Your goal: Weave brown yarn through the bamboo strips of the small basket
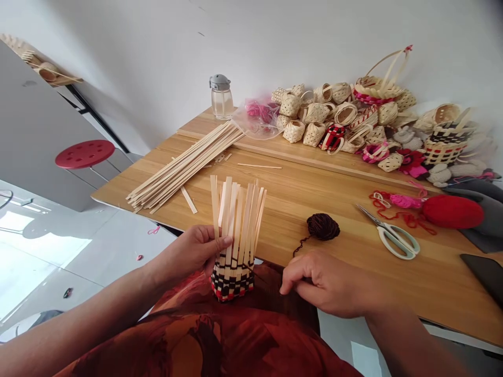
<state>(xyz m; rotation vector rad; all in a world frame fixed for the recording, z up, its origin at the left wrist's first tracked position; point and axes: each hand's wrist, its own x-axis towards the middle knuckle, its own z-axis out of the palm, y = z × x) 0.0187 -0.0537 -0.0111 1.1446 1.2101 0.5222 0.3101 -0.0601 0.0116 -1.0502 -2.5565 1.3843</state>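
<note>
Grips the partly woven basket (232, 277) upright over the lap (236, 340) with the left hand (202, 248), thumb and fingers closed on its wooden strips. Clasps the dark yarn strand (256, 274) in the curled right hand (314, 277), beside the table (286, 188), near the brown yarn ball (323, 226).

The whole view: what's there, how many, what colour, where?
Table: one, brown, centre
Unfinished basket: one, pale, black, red, lower centre
Strips: many, cream, table's left
Bottle: one, clear, table's back
Bag: one, clear, beside bottle
Baskets: many, mostly pale, back right
Yarn ball: one, brown, table's middle
Scissors: one, white handles, table's right
Bundle: one, red, far right
Stool: one, red, floor left
Cloth: one, red, lap
Left hand: one, bare, on unfinished basket
Right hand: one, bare, near yarn ball
</note>
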